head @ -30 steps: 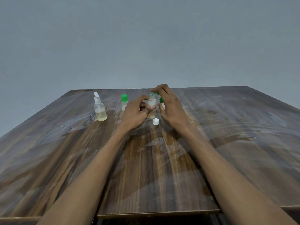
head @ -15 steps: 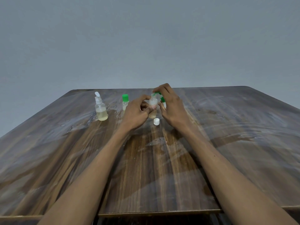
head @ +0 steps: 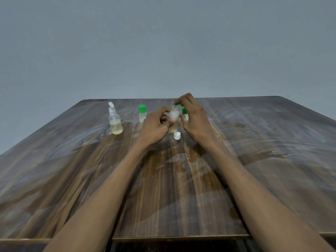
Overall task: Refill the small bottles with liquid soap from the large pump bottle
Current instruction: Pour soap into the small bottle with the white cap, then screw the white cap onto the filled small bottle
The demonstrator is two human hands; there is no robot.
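The left hand (head: 154,127) grips a small clear bottle (head: 174,117) upright on the wooden table (head: 254,160), fingers curled round its body. The right hand (head: 195,120), at the bottle's mouth, pinches a green cap (head: 182,108), apparently still being fitted or removed. A loose white cap (head: 177,136) lies just below the grip. Left of the grip stand a green-capped small bottle (head: 142,113) and, beyond it, the pump bottle (head: 115,120), part full. Judged: refilling under way, capping incomplete.
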